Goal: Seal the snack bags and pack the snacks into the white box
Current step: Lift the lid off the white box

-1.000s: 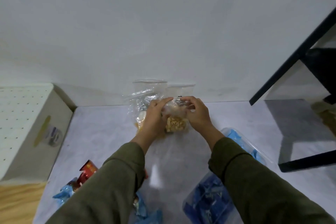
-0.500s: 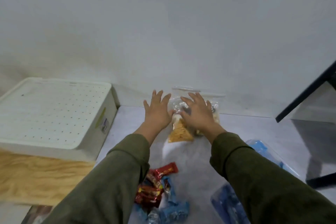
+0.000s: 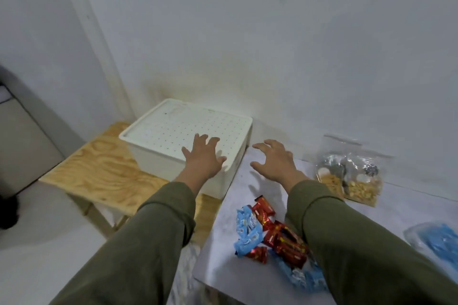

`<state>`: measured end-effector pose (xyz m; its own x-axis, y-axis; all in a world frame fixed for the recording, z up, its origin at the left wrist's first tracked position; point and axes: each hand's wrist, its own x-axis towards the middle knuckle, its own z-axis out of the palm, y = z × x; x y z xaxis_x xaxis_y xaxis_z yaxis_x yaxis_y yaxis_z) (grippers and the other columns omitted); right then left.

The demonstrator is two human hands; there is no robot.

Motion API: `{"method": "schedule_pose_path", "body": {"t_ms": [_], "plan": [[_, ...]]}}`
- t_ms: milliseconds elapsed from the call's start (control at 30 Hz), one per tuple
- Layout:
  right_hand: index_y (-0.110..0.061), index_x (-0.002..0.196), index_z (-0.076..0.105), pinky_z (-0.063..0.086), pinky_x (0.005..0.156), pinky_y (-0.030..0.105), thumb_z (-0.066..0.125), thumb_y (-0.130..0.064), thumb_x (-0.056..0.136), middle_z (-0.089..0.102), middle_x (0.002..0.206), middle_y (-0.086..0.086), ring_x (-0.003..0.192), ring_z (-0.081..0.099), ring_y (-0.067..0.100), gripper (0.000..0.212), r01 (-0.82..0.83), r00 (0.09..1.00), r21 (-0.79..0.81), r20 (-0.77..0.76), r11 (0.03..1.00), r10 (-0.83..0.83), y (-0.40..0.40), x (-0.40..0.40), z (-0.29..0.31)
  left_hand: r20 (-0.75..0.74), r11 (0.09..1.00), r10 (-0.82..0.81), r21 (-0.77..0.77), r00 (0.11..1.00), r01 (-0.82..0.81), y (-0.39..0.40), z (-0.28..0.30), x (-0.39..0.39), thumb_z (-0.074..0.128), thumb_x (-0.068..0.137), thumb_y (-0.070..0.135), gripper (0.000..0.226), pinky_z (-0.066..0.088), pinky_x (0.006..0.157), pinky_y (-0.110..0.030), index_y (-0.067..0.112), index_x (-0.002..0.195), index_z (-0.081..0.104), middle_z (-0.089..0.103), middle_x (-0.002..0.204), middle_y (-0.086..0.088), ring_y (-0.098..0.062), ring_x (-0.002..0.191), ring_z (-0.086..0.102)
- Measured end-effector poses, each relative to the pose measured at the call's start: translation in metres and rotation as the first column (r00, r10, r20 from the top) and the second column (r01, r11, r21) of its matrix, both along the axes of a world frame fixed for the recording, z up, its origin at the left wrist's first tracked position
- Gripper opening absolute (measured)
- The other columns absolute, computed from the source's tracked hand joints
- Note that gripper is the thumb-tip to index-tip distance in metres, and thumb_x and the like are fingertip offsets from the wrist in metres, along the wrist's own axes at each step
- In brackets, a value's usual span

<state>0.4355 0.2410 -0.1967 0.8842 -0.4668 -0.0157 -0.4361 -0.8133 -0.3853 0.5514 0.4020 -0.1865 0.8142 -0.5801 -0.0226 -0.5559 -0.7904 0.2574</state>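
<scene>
The white box sits on a plywood stool against the wall, just left of the grey counter, with its dotted lid on. The left hand is over the near right part of the lid, fingers spread and straight; whether the palm touches the lid I cannot tell. The right hand hangs above the counter's far left corner, just beside the box's right side, fingers spread and slightly bent. Neither grip holds anything; both are released.

Two clear snack bags of crumbly yellow snacks stand at the back of the counter near the wall, right of the right hand and apart from it. Their zip strips look flat, though I cannot tell whether they are fully pressed closed. Loose red and blue wrapped snacks lie in a heap near the counter's front edge, between the sleeves. A clear bag of blue packets lies at the far right.

The step in hand looks like taking the lid off, so packing has not begun. The risks: the box stands close to the stool's near edge, so a lopsided pull on the lid could shift or tip it; a sleeve sweeping back could knock the loose snacks off the counter; and a bag not fully sealed would spill once laid in the box.
</scene>
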Motion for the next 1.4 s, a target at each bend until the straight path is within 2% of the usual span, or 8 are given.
{"method": "schedule_pose_path", "body": {"t_ms": [333,600,867,1100,1167,1233,1300,1400], "plan": [[-0.033,0.138,0.039,0.018,0.111,0.044,0.050,-0.052,0.089,0.021,0.154,0.004,0.141,0.018,0.023,0.053,-0.077,0.995,0.125,-0.048,0.989,0.083,0.044,0.051,-0.028,-0.189,0.981,0.188,-0.010,0.964,-0.194,0.053,-0.043,0.025,0.043,0.092,0.052,0.060,0.010,0.114,-0.059,0.034,0.145,0.022,-0.004,0.157,-0.005,-0.022,0.145,-0.011],[-0.031,0.142,0.034,0.022,0.111,0.045,0.046,-0.051,0.091,0.017,0.153,0.012,0.139,0.019,0.031,0.056,-0.046,0.996,0.227,-0.068,0.973,0.064,0.022,0.082,-0.044,-0.375,0.901,0.356,-0.107,0.856,-0.421,0.033,-0.055,0.035,0.031,0.095,0.056,0.056,0.005,0.112,-0.059,0.037,0.146,0.019,-0.024,0.152,-0.021,-0.038,0.142,-0.018],[-0.018,0.144,0.030,0.035,0.104,0.040,0.036,-0.030,0.094,0.035,0.140,0.020,0.127,0.035,0.032,0.051,-0.001,0.998,0.282,-0.067,0.959,0.020,0.016,0.101,-0.051,-0.411,0.840,0.402,-0.190,0.818,-0.508,0.018,-0.062,0.046,0.039,0.094,0.044,0.055,0.019,0.113,-0.057,0.031,0.145,0.022,-0.005,0.154,-0.026,-0.037,0.144,-0.009],[-0.009,0.094,0.047,0.044,0.082,0.036,0.036,-0.016,0.085,0.050,0.113,0.019,0.095,0.049,0.031,0.016,0.088,0.996,0.315,-0.016,0.945,-0.087,0.024,0.106,-0.029,-0.427,0.751,0.413,-0.340,0.805,-0.566,0.013,-0.040,0.043,0.047,0.088,0.036,0.054,0.025,0.114,-0.046,0.027,0.140,0.034,0.010,0.154,-0.023,-0.034,0.145,0.003],[-0.002,0.103,0.052,0.040,0.076,0.029,0.039,-0.012,0.085,0.049,0.120,0.019,0.092,0.048,0.027,0.024,0.099,0.990,0.395,0.052,0.913,-0.129,0.025,0.108,-0.023,-0.435,0.703,0.418,-0.401,0.798,-0.587,0.013,-0.032,0.041,0.050,0.086,0.033,0.053,0.032,0.104,-0.035,0.026,0.137,0.038,0.019,0.152,-0.019,-0.032,0.141,0.019],[-0.006,0.132,0.048,0.040,0.087,0.026,0.043,-0.011,0.088,0.039,0.139,0.014,0.109,0.049,0.027,0.045,0.069,0.981,0.503,0.122,0.861,-0.150,0.027,0.109,-0.014,-0.460,0.636,0.436,-0.450,0.773,-0.627,0.015,-0.023,0.042,0.055,0.084,0.029,0.053,0.034,0.092,-0.031,0.024,0.135,0.042,0.032,0.145,-0.014,-0.031,0.132,0.033],[-0.012,0.142,0.038,0.034,0.092,0.020,0.046,-0.010,0.089,0.029,0.145,0.009,0.123,0.044,0.025,0.053,0.015,0.971,0.577,0.188,0.817,-0.151,0.029,0.106,-0.005,-0.468,0.575,0.463,-0.488,0.753,-0.656,0.019,-0.016,0.045,0.060,0.084,0.032,0.053,0.035,0.098,-0.035,0.021,0.133,0.045,0.042,0.141,-0.010,-0.030,0.132,0.034],[-0.014,0.141,0.040,0.033,0.092,0.018,0.050,-0.008,0.087,0.032,0.146,0.007,0.126,0.044,0.023,0.055,-0.050,0.956,0.612,0.257,0.789,-0.139,0.035,0.104,0.001,-0.478,0.519,0.492,-0.510,0.728,-0.686,0.025,-0.008,0.047,0.064,0.084,0.036,0.057,0.032,0.106,-0.038,0.016,0.134,0.045,0.044,0.141,-0.006,-0.029,0.136,0.028]]}}
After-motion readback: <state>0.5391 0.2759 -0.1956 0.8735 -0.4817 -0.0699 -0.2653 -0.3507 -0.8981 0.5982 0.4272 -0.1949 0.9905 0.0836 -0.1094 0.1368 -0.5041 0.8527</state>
